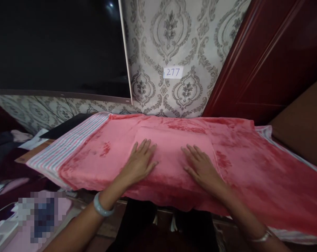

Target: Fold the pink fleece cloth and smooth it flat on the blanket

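Across mid-frame, a pink fleece blanket (242, 164) lies lengthwise left to right under the left hand (139, 162) and right hand (201, 168), both spread flat.

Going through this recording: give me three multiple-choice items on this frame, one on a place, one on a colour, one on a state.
1. Where is the white paper card marked 277?
A. On the dark red door
B. On the grey damask wallpaper
C. On the black screen

2. What colour is the bangle on the left hand?
A. Pale green
B. Bright red
C. Black

3. How does the right hand rest on the pink fleece blanket?
A. Clenched in a fist
B. Raised clear above it
C. Flat, fingers spread

1 B: the card sits on the wallpaper's pattern.
2 A: the band on the wrist shows pale green.
3 C: the palm lies down on the fabric, fingers apart.
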`<state>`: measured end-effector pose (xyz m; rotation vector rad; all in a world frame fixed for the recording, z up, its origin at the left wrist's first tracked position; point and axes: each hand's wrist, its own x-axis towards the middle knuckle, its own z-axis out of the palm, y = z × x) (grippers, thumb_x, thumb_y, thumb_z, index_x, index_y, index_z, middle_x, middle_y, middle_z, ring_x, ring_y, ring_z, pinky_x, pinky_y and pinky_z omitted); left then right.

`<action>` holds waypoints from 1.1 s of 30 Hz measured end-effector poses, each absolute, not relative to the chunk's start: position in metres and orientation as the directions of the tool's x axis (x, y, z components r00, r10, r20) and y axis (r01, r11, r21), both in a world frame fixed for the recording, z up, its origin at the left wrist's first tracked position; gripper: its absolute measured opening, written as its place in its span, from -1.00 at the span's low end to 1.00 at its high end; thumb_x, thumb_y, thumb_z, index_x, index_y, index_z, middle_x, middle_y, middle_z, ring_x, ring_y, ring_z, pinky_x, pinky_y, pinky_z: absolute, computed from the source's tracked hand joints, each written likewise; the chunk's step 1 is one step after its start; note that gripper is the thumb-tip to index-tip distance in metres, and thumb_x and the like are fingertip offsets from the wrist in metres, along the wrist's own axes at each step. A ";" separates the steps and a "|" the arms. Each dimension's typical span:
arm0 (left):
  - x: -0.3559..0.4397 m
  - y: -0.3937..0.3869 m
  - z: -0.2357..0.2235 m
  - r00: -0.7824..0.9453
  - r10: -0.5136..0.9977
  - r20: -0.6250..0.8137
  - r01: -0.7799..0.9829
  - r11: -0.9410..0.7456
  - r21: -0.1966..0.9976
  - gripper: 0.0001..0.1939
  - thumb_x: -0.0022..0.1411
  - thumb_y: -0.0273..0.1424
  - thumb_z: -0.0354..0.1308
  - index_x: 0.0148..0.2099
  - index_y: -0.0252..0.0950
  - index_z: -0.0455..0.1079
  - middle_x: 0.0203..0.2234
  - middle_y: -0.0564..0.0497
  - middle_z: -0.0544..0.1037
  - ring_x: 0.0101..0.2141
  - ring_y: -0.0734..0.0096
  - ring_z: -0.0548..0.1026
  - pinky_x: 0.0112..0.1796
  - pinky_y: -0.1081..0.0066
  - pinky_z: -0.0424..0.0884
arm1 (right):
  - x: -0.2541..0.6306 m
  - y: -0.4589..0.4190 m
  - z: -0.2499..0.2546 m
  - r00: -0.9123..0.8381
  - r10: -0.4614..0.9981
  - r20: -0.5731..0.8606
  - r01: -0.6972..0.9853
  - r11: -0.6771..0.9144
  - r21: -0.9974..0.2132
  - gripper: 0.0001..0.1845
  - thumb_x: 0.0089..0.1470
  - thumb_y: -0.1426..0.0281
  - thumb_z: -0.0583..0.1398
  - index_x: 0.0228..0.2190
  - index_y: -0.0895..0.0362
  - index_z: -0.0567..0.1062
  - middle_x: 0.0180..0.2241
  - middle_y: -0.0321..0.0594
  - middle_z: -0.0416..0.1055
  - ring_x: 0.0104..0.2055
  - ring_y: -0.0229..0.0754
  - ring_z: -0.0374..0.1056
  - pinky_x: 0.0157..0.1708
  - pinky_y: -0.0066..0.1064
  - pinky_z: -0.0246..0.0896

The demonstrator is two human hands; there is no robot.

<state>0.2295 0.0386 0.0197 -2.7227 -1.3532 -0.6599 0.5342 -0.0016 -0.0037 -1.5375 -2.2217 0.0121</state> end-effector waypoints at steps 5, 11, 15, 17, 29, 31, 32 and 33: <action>0.240 0.030 -0.033 0.518 0.788 0.333 0.813 -0.575 0.096 -0.30 0.37 -0.08 0.09 0.47 -0.06 0.05 0.44 -0.21 0.02 0.40 -0.20 -0.02 0.28 -0.31 -0.06 | 0.521 0.000 -0.039 -0.320 0.921 0.223 0.928 0.351 -0.120 -0.37 0.36 0.09 -0.01 0.38 -0.13 0.14 0.44 -0.17 -0.11 0.46 0.21 -0.20 0.29 0.38 -0.16; 0.237 0.032 -0.043 0.509 0.766 0.394 0.812 -0.579 0.077 -0.31 0.37 -0.09 0.10 0.46 -0.06 0.07 0.44 -0.18 0.05 0.40 -0.15 0.01 0.29 -0.27 -0.05 | 0.524 -0.003 -0.042 -0.304 0.930 0.206 0.935 0.333 -0.125 -0.38 0.37 0.09 -0.03 0.39 -0.14 0.10 0.45 -0.20 -0.16 0.47 0.16 -0.26 0.31 0.34 -0.18; 0.236 0.029 -0.033 0.514 0.750 0.417 0.796 -0.598 0.093 -0.40 0.39 -0.14 0.07 0.40 -0.15 0.21 0.38 -0.20 0.21 0.36 -0.10 0.14 0.28 -0.21 0.06 | 0.525 0.001 -0.028 -0.323 0.939 0.122 0.924 0.341 -0.174 -0.37 0.37 0.07 -0.02 0.39 -0.12 0.10 0.45 -0.17 -0.16 0.47 0.16 -0.24 0.31 0.37 -0.20; 0.237 0.020 -0.031 0.558 0.691 0.461 0.753 -0.654 0.069 -0.47 0.41 -0.22 0.03 0.36 -0.19 0.27 0.32 -0.19 0.31 0.33 -0.01 0.21 0.29 -0.12 0.10 | 0.520 0.003 -0.017 -0.360 0.929 0.090 0.904 0.371 -0.215 -0.39 0.39 0.09 -0.05 0.39 -0.11 0.10 0.44 -0.17 -0.12 0.47 0.13 -0.23 0.33 0.35 -0.23; 0.261 -0.036 -0.060 0.598 0.553 0.581 0.705 -0.708 -0.052 -0.32 0.26 -0.49 0.09 0.42 -0.19 0.16 0.39 -0.14 0.19 0.39 0.03 0.07 0.29 -0.08 0.08 | 0.471 0.080 0.007 -0.688 0.725 0.028 0.713 0.683 -0.159 -0.40 0.41 0.11 -0.05 0.39 -0.09 0.08 0.45 -0.19 -0.16 0.49 0.03 -0.35 0.37 0.24 -0.45; 0.261 -0.036 -0.063 0.594 0.559 0.578 0.714 -0.698 -0.059 -0.30 0.25 -0.49 0.10 0.42 -0.18 0.16 0.40 -0.12 0.16 0.40 0.04 0.03 0.30 -0.08 0.06 | 0.486 0.104 0.007 -0.600 0.798 0.045 0.793 0.602 -0.095 -0.38 0.40 0.12 -0.03 0.40 -0.06 0.07 0.45 -0.16 -0.19 0.49 0.06 -0.35 0.36 0.27 -0.40; 0.262 -0.036 -0.065 0.591 0.560 0.581 0.716 -0.695 -0.059 -0.30 0.24 -0.49 0.11 0.42 -0.18 0.16 0.40 -0.12 0.16 0.40 0.04 0.03 0.31 -0.08 0.04 | 0.493 0.115 0.006 -0.537 0.842 0.058 0.839 0.540 -0.071 -0.37 0.39 0.12 -0.03 0.40 -0.05 0.06 0.45 -0.14 -0.19 0.48 0.08 -0.32 0.35 0.27 -0.37; 0.262 -0.036 -0.066 0.586 0.558 0.588 0.716 -0.696 -0.054 -0.30 0.24 -0.47 0.12 0.42 -0.18 0.17 0.40 -0.12 0.18 0.40 0.04 0.02 0.31 -0.08 0.02 | 0.498 0.124 0.005 -0.467 0.881 0.075 0.880 0.471 -0.059 -0.37 0.39 0.13 -0.04 0.40 -0.03 0.07 0.45 -0.13 -0.18 0.48 0.10 -0.29 0.35 0.27 -0.32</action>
